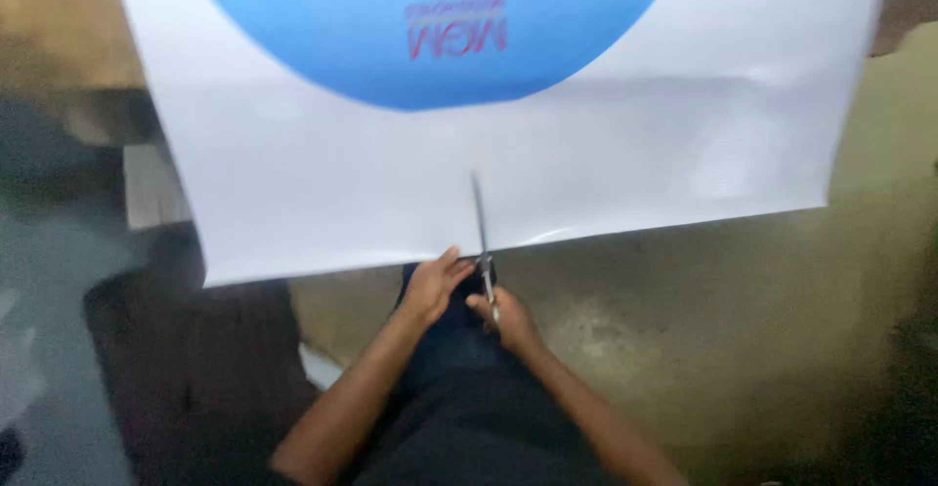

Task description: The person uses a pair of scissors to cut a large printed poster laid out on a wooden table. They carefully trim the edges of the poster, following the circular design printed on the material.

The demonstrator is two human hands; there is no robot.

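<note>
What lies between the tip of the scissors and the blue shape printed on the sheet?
In the head view, only bare white sheet lies between the scissors tip and the blue shape; nothing else rests there.

Print workshop, large printed banner sheet point(322, 193) (glossy), bare concrete floor point(684, 300)

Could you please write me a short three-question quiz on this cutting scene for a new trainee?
1. True or false: the scissors have their blades lying on the white sheet.
2. Which hand holds the scissors' handles? A. the left hand B. the right hand C. neither hand
3. Fill in: the large printed shape on the sheet is a ____ disc.

Key
1. True: the blades run up from the sheet's near edge.
2. B; the left hand rests at the sheet's near edge beside the scissors.
3. Blue.
</note>
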